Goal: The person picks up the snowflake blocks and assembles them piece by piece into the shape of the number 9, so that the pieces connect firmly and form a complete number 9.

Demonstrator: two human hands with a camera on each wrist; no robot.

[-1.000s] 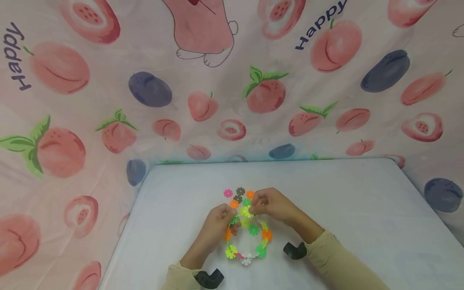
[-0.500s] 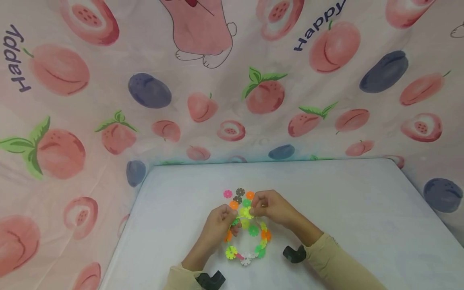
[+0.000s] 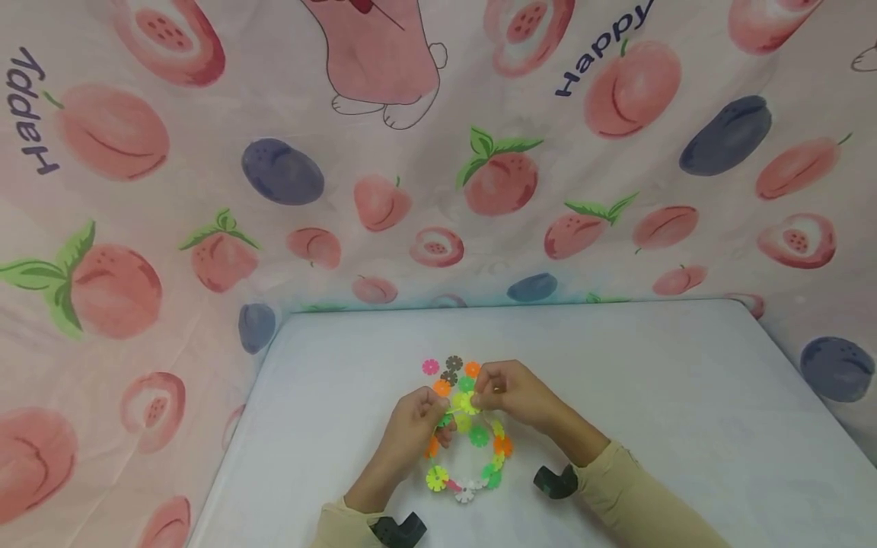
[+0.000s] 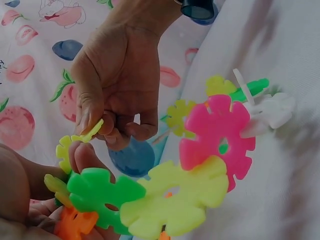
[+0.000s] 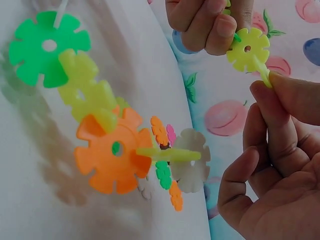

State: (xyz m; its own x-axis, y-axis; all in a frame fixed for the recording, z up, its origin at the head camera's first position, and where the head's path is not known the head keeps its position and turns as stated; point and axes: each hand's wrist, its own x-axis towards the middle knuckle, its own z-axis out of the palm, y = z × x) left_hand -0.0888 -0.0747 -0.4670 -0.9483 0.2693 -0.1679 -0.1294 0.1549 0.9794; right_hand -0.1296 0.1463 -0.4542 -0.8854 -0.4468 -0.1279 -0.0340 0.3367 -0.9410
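At the white table (image 3: pixel 651 380), your left hand (image 3: pixel 413 418) pinches and partly hides a ring of flower discs (image 3: pixel 436 478); a loose pink disc (image 3: pixel 430 367) and grey discs (image 3: pixel 454 362) lie beyond; the roughly round ring reaches from between your hands toward you; your right hand (image 3: pixel 515 392) pinches a yellow disc (image 5: pixel 261 69), edge-on, its long axis slanting into your grip.

The hands (image 3: pixel 414 422) hide part of the flower-disc ring (image 3: pixel 436 479) in the head view.

That disc ring (image 3: pixel 436 479) is yellow, green, orange, pink and white; past the far edge of the white worktop (image 3: pixel 685 396), pink fruit-patterned cloth (image 3: pixel 438 167)
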